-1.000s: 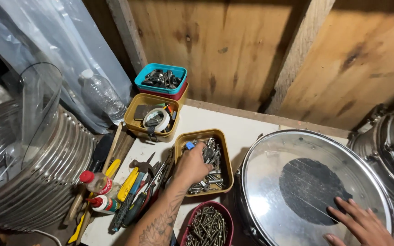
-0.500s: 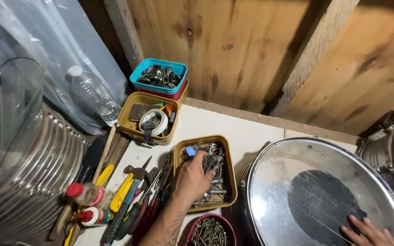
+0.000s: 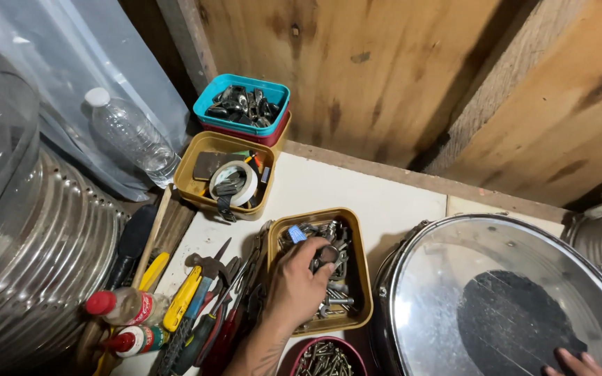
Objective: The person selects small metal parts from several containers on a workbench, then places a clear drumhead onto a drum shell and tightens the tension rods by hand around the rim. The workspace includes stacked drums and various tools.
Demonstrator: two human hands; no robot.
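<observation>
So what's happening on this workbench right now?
A person's left hand is digging in a mustard-yellow tray of nuts and bolts, fingertips pinching a small metal piece. The right hand rests at the near edge of a snare drum lying flat beside the tray. Screwdrivers and pliers lie to the left.

The person's left hand [image 3: 299,284] is bare, with no glove, ring or watch showing, and the forearm behind it carries no sleeve. Dark tattoo linework runs along that forearm toward the wrist. Only the fingertips of the right hand [image 3: 571,362] show at the bottom edge, also bare, with short, unpainted nails.
</observation>
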